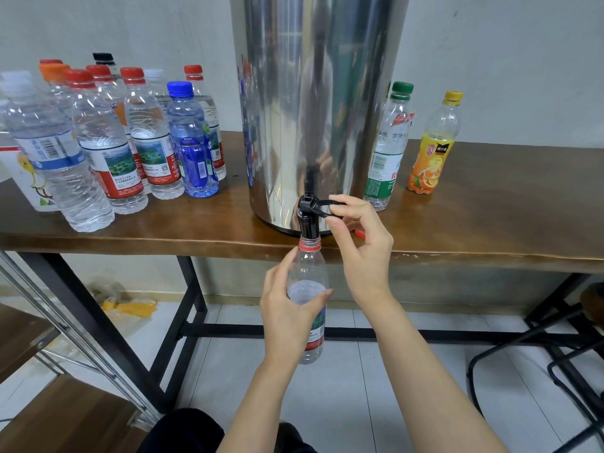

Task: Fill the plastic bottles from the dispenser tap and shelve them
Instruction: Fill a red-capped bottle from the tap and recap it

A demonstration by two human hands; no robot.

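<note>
At my ten o'clock a crowd of clear, ribbed plastic bottles [98,142] stood capped on the brown wooden desk [490,230]. Most had red lids, and one blue-tinted bottle with a blue cap [191,138] stood at the group's right edge. At twelve o'clock rose the tall, mirror-bright stainless steel dispenser drum [313,109], its stubby black plastic tap [309,220] overhanging the desk's front edge.

My left hand [287,308] was wrapped round the belly of the uncapped clear bottle with the red neck ring [307,273]. It held the bottle upright below the desk edge with the mouth right up under the spout. My right hand [359,250] pinched the tap's thin black lever [322,206] between thumb and fingertips.

The water line seemed to sit near the shoulder, so I judged the fill nearly done. The walls were thin and would buckle, so a light grip was best, with the mouth centred and the lever let go before the neck flooded.

At two o'clock stood a green-capped clear bottle [389,148] and a yellow-capped bottle with an orange label [434,145].
</note>
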